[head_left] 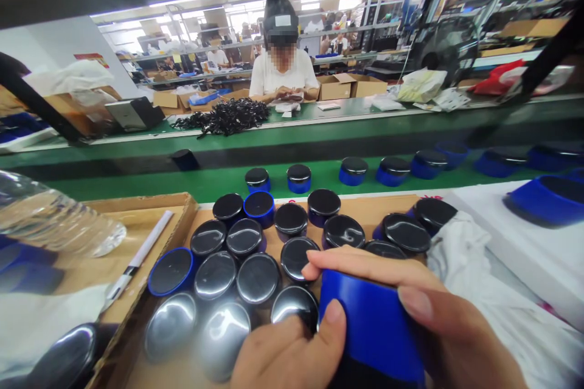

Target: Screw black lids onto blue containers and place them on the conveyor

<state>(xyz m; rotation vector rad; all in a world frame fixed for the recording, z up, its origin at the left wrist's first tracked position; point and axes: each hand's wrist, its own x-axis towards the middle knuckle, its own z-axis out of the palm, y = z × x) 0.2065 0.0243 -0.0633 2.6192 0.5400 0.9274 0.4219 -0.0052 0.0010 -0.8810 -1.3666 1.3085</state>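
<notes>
1. Low in the view, both hands are on one blue jar [371,325], which sits close to the camera, just above the near edge of the bench.
2. The left hand [287,352] comes up from below; its thumb presses against the jar's blue side wall.
3. The right hand [424,310] wraps over the jar from the right, its fingers [360,264] curled along the top rim, so both hands are clasped on it.
4. Just beyond the hands, a cluster of black-lidded jars [255,255] stands packed together, lids touching or nearly so, on a brown cardboard sheet [365,209].
5. A white cloth [460,255] lies just right of the cluster, beside the right hand.
6. To the left sits a cardboard tray [150,206] with a white pen [137,258] in it, and a clear plastic bottle [55,219] lies tilted over its edge.
7. Farther back, a row of jars [392,170] rides on the green conveyor belt [137,182].
8. Across the belt, a co-worker in a white shirt [283,70] sits near a black pile of small parts [225,115].
</notes>
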